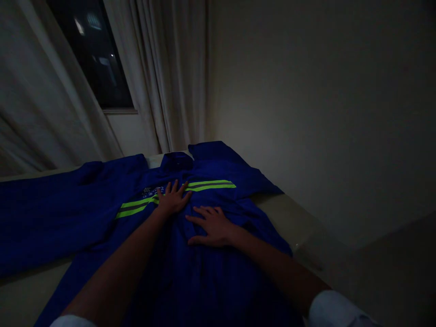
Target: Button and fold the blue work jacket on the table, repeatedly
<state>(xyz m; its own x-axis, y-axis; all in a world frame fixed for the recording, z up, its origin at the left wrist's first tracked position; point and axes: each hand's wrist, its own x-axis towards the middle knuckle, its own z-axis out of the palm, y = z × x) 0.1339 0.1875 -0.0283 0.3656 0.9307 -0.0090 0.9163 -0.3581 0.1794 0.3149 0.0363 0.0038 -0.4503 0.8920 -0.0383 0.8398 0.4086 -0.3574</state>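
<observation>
A blue work jacket [211, 277] with yellow-green and grey stripes across its chest lies spread out, front side up, its collar [176, 161] at the far end. My left hand [173, 200] rests flat on the chest by the stripe, fingers spread, beside some small white print [148, 191]. Just to its right and nearer me, my right hand [211, 226] lies on the cloth with fingers apart. Neither hand grips the fabric. One sleeve [44, 209] stretches out to the left; the other [238, 168] lies toward the right wall.
The jacket covers much of a pale table-like surface [286, 213], whose corner shows at the right. Behind it hang light curtains [163, 68] beside a dark window [97, 50]. A plain wall [306, 104] stands close on the right. The room is dim.
</observation>
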